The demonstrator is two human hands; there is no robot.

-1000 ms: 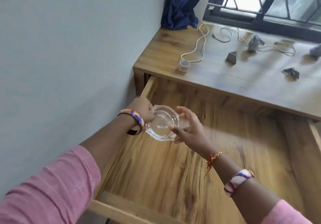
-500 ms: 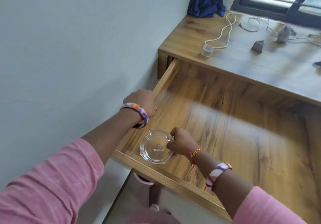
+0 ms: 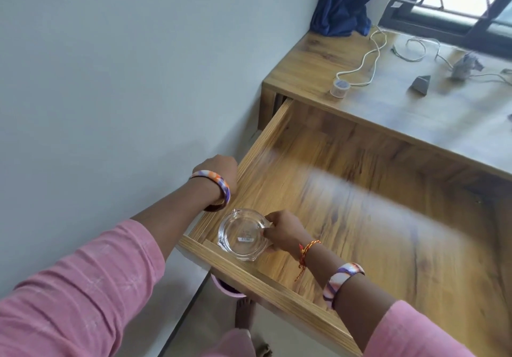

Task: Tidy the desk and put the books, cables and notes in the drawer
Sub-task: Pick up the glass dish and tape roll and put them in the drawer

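Note:
The wooden drawer (image 3: 277, 287) stands pulled out below the desk top (image 3: 415, 113). A clear glass ashtray (image 3: 242, 235) sits in the drawer's near left corner, and my right hand (image 3: 282, 230) grips its right rim. My left hand (image 3: 219, 169) is curled over the drawer's left side wall. On the desk lie a white cable (image 3: 365, 60), a thinner grey cable (image 3: 415, 49) and crumpled grey paper notes (image 3: 421, 85).
A small roll of tape (image 3: 339, 86) stands near the desk's front edge. The grey wall is on the left; a blue curtain (image 3: 343, 5) and a window are at the back. My bare foot (image 3: 243, 315) shows on the floor under the drawer.
The ashtray went from both hands in the air down into the drawer's near left corner. My left hand let go of it and moved to the drawer's side wall.

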